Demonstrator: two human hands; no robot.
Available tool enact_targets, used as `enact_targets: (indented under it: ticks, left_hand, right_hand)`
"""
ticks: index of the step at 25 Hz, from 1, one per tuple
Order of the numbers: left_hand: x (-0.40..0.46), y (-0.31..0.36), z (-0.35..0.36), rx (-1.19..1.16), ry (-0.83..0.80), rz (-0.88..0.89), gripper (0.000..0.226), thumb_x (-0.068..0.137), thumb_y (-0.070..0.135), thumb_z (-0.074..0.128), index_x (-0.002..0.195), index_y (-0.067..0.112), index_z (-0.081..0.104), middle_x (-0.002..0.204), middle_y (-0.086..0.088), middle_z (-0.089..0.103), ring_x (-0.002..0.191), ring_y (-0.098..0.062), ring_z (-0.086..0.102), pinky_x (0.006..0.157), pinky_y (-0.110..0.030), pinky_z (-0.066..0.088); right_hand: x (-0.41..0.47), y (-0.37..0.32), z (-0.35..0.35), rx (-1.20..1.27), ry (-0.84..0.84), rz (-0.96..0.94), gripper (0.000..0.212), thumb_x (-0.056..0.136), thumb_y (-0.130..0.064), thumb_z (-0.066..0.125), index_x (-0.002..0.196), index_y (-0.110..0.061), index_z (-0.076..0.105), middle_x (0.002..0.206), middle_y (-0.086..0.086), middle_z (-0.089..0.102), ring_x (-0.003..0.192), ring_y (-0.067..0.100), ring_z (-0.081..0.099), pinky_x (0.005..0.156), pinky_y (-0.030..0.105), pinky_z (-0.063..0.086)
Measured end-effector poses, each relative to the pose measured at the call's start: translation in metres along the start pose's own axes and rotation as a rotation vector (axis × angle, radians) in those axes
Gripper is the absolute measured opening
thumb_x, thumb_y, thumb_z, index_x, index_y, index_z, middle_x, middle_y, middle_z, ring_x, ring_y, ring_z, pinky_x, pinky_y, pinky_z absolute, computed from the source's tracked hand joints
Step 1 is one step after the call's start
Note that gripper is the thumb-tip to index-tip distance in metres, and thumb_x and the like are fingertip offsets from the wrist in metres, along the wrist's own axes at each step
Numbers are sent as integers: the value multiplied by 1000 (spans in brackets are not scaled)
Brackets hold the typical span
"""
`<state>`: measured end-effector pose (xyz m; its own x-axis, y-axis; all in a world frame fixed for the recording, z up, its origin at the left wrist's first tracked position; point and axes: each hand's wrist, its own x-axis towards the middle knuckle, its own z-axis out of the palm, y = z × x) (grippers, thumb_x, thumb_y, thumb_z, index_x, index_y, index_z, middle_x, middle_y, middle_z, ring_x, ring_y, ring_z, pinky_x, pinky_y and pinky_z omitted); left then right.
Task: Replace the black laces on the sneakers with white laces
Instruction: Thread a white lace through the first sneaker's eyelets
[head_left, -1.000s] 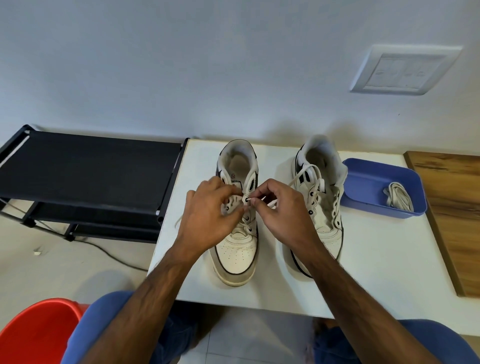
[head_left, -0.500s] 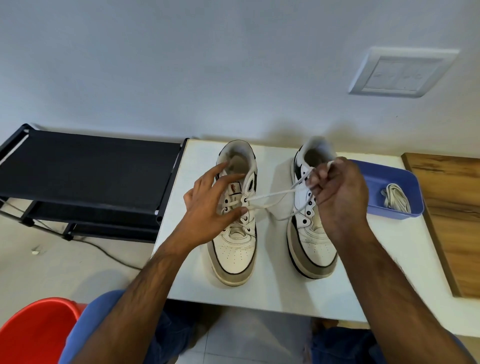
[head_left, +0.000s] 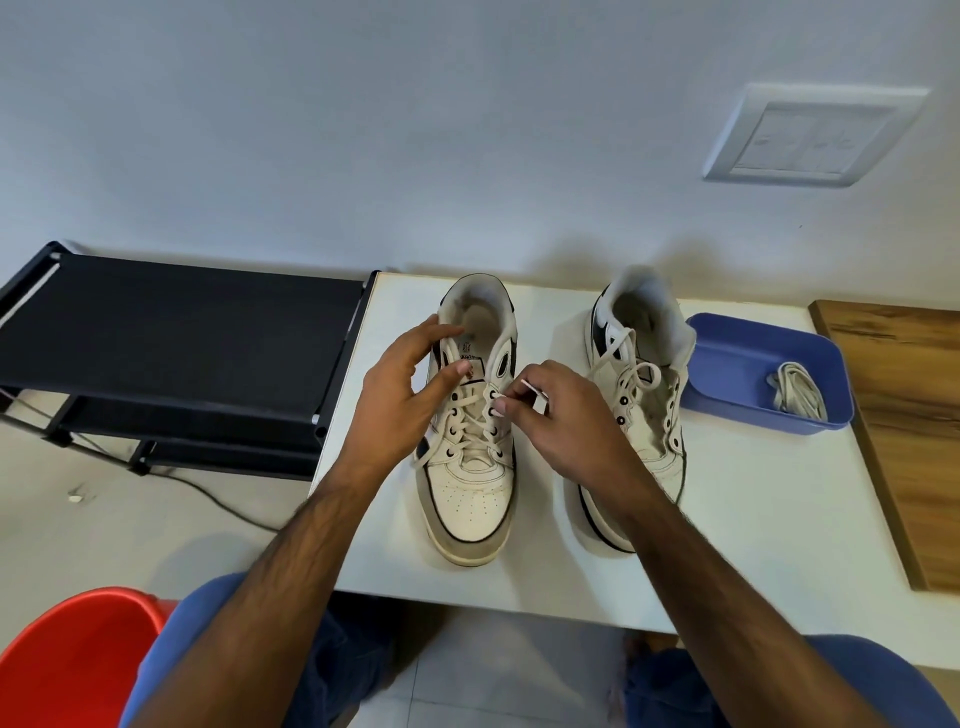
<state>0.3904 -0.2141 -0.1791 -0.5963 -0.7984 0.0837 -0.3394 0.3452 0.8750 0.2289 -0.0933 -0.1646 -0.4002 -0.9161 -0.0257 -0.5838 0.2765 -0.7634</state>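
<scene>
Our right hand (head_left: 566, 415) pinches the white lace (head_left: 474, 415) end between thumb and forefinger, right at a top eyelet on the right side of the left sneaker (head_left: 470, 441); the other fingers curl under, and how much lace they hide we cannot tell. Our left hand (head_left: 402, 400) rests with its fingers spread and relaxed, thumb tip on the tongue and fingertips at the collar, holding nothing.

That sneaker stands mid-table (head_left: 753, 519), toe toward us, white lace crossing its lower eyelets. The right sneaker (head_left: 639, 395) stands just beside it, its near part hidden behind our right forearm, a loose white lace lying over its tongue. Far right, a blue tray (head_left: 727, 374) holds a bundled lace (head_left: 797, 389) whose colour is hard to judge.

Half a second ago our right hand was up by the right sneaker, pulling the lace taut; now it is back at the eyelet.
</scene>
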Motion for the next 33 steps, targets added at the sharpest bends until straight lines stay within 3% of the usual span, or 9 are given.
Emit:
enact_targets:
  ticks: [4, 7, 10, 15, 19, 24, 28, 31, 33]
  left_hand:
    - [2, -2, -2, -40, 18, -17, 33, 92, 40, 72, 123, 43, 63, 140, 31, 45, 137, -5, 49, 111, -28, 40]
    - [1, -1, -3, -46, 17, -25, 33, 91, 39, 73, 122, 43, 63, 141, 26, 46, 136, -7, 50, 111, -28, 40]
    - [1, -1, -3, -43, 14, -33, 34, 92, 39, 72, 125, 40, 63, 146, 21, 48, 134, -8, 52, 110, -30, 43]
    - [2, -1, -3, -39, 14, -35, 39, 91, 40, 72, 129, 35, 62, 145, 22, 47, 133, -7, 51, 111, -32, 44]
    - [1, 1, -3, -43, 12, -36, 44, 89, 44, 70, 131, 33, 62, 142, 25, 46, 132, -5, 51, 109, -29, 44]
    - [1, 0, -3, -70, 6, -41, 44, 89, 43, 70, 131, 33, 61, 148, 18, 49, 135, -9, 51, 109, -29, 45]
    - [1, -1, -3, -70, 6, -44, 43, 90, 44, 70, 131, 34, 62, 147, 20, 49, 132, -4, 51, 108, -25, 44]
    - [1, 0, -3, -73, 6, -51, 43, 89, 42, 70, 130, 33, 62, 144, 22, 49, 129, -1, 51, 107, -22, 43]
    - [1, 1, -4, -93, 1, -60, 43, 87, 43, 70, 129, 34, 62, 147, 18, 49, 129, -1, 52, 106, -21, 43]
  right_hand:
    - [2, 1, -15, 310, 172, 101, 6, 93, -20, 71, 88, -18, 68, 86, -11, 63, 67, -4, 51, 63, 15, 41]
    - [1, -1, -41, 909, 450, 197, 7, 97, -9, 62, 92, -8, 66, 91, 0, 70, 60, 0, 50, 53, 17, 40]
    - [0, -6, -55, 1310, 484, 244, 16, 101, -11, 53, 87, -17, 55, 73, 2, 61, 52, 6, 40, 43, 18, 29]
    - [-3, -9, -35, 443, 115, 231, 19, 92, -24, 73, 98, -22, 56, 73, -5, 51, 54, 1, 51, 52, 23, 46]
    - [-11, -13, -15, 154, -45, 151, 18, 90, -39, 74, 100, -28, 63, 51, -16, 56, 44, 0, 48, 51, 13, 35]
    - [-10, -13, -1, 106, 37, 175, 32, 80, -62, 74, 86, -32, 65, 75, -13, 72, 69, 1, 66, 66, 30, 54]
    - [-7, -7, 6, 83, 90, 119, 12, 88, -36, 74, 83, -28, 68, 77, -13, 70, 70, 3, 65, 67, 34, 55]
    - [-4, -9, -5, 321, 169, 37, 7, 92, -19, 71, 86, -19, 66, 91, -4, 65, 84, 12, 62, 73, 28, 50]
    - [-1, -11, -25, 707, 313, -19, 8, 95, -10, 63, 87, -12, 63, 90, 2, 66, 78, 16, 55, 65, 22, 41]
